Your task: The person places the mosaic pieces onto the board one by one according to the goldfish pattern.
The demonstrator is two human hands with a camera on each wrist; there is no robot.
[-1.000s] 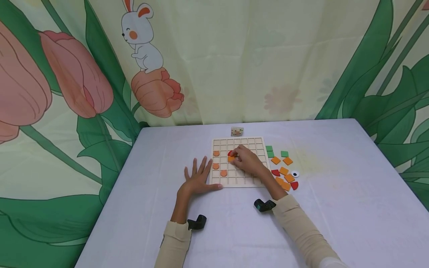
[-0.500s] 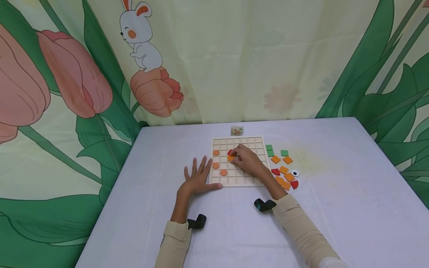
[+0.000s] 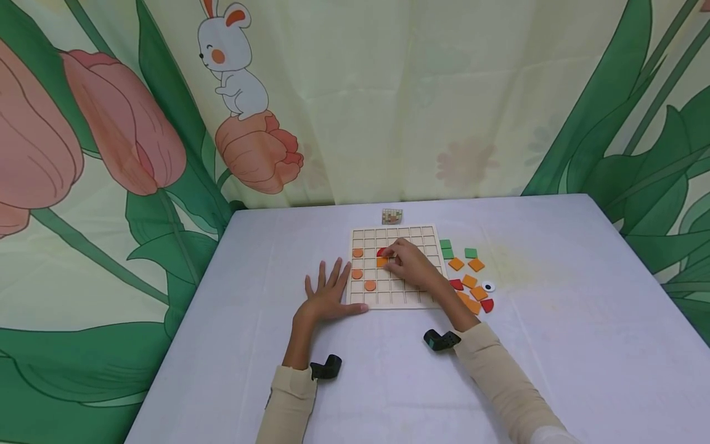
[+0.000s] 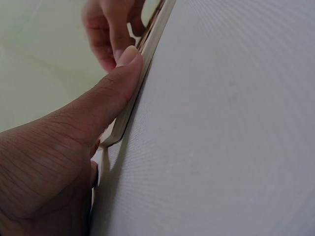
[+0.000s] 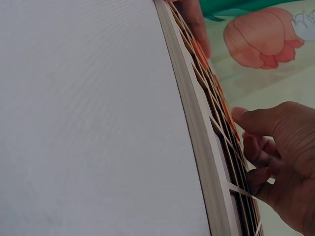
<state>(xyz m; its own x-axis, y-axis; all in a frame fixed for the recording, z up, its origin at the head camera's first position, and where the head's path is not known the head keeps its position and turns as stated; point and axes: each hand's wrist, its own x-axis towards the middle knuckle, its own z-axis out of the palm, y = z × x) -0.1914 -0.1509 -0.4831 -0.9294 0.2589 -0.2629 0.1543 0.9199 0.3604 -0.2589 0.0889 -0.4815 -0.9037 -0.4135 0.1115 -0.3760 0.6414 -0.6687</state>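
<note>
In the head view a pale wooden grid board (image 3: 412, 300) lies on the table. My left hand (image 3: 326, 301) is spread at its lower left corner, thumb along the near edge and fingertips by the left side; the left wrist view shows the thumb (image 4: 110, 91) against the board's rim. My right hand (image 3: 412, 265) reaches over the board with curled fingers, its fingertips at a small red piece (image 3: 381, 252), which they partly cover. An orange square tile (image 3: 381, 263) sits in the cell just below, by the right thumb. Several orange discs (image 3: 370, 285) occupy cells at the left.
Loose pieces lie right of the board: green tiles (image 3: 471, 253), orange squares (image 3: 476, 267), red rounded pieces (image 3: 487, 306) and a white disc with a black dot (image 3: 488, 287). A small patterned card (image 3: 392, 216) stands behind the board. A printed curtain (image 3: 388, 123) hangs beyond the table.
My right wrist and forearm have shifted slightly to the right, while the fingertips stay by the red piece. The left hand keeps its place.
</note>
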